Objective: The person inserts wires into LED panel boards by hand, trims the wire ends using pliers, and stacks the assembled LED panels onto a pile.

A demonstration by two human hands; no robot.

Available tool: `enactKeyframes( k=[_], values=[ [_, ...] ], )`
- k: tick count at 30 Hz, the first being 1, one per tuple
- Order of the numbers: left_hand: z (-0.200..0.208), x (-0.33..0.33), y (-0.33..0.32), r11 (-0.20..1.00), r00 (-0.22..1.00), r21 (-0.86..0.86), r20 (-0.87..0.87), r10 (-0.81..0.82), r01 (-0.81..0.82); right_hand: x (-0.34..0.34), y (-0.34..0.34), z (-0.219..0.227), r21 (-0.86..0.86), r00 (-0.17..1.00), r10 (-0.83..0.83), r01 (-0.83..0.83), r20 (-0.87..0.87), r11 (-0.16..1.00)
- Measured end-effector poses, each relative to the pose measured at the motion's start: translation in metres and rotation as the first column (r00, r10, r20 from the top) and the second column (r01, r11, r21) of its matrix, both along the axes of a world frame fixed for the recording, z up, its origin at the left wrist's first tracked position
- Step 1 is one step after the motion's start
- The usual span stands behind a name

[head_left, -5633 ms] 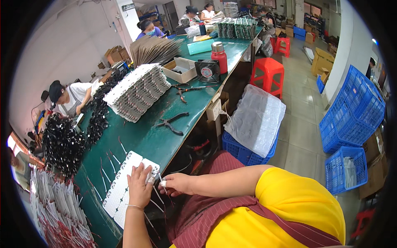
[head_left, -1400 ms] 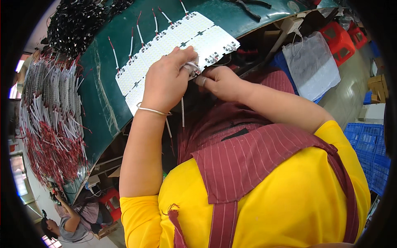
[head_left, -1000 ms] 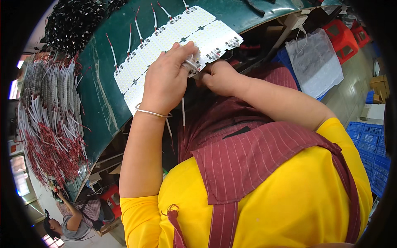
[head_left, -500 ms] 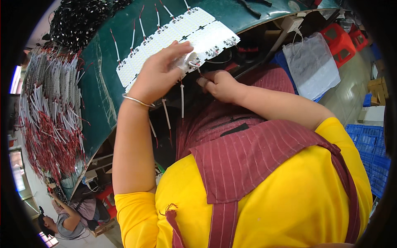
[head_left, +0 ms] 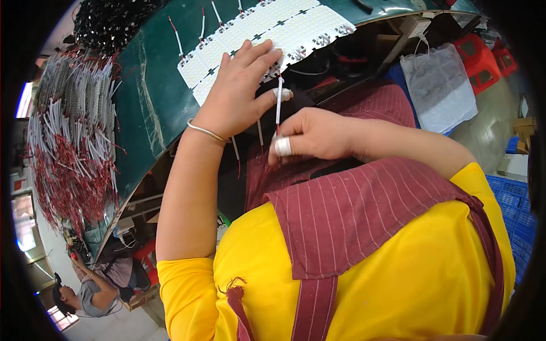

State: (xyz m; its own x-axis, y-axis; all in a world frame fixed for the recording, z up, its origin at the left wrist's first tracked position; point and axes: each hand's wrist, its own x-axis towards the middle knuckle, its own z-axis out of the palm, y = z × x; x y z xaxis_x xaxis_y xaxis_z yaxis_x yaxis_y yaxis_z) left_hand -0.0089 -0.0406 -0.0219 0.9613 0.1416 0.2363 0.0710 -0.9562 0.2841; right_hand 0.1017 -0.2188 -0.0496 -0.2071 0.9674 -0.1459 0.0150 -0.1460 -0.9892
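A white LED panel (head_left: pixel 324 28), a sheet of small boards with dark notches between them, lies along the near edge of the green table. My left hand (head_left: pixel 236 94) rests flat on it, fingers outstretched, its taped thumb beside a white-sleeved wire lead (head_left: pixel 279 102). The lead hangs from the panel's near edge. At its lower red end, my right hand (head_left: pixel 318 136) is closed in a pinch, with white tape round one finger; the fingertips are partly hidden. More white leads with red ends stick out from the panel's far edge and hang below its near edge.
A thick bundle of white-and-red wired strips (head_left: pixel 71 142) hangs at the left of the green table (head_left: pixel 133 113). Behind it is a black heap (head_left: pixel 114 25). Red stools (head_left: pixel 475 59), a pale plastic sheet (head_left: pixel 441 85) and blue crates (head_left: pixel 506 210) stand right. Another person (head_left: pixel 94 290) sits lower left.
The panel has shifted right and slightly away. My left hand has flattened on it, the thumb off the connection. My right hand has come down and toward me, along the lead, now stretched straight.
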Motion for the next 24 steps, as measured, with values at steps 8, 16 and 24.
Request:
enactKeyframes(
  k=[8, 16, 24],
  values=[
    [0.001, 0.014, 0.002, 0.989, 0.992, -0.145, 0.114, 0.052, -0.035, 0.039, 0.040, -0.026, 0.115, 0.816, -0.459, 0.449, 0.351, 0.886],
    [0.001, 0.020, 0.004, 0.983, 0.995, -0.175, 0.074, 0.072, -0.058, 0.050, 0.058, -0.036, 0.140, 0.808, -0.490, 0.472, 0.327, 0.871],
    [0.010, 0.012, 0.009, 0.984, 1.000, -0.178, 0.007, -0.005, 0.006, 0.040, 0.041, -0.053, 0.023, 0.860, -0.366, 0.383, 0.356, 0.923]
  ],
)
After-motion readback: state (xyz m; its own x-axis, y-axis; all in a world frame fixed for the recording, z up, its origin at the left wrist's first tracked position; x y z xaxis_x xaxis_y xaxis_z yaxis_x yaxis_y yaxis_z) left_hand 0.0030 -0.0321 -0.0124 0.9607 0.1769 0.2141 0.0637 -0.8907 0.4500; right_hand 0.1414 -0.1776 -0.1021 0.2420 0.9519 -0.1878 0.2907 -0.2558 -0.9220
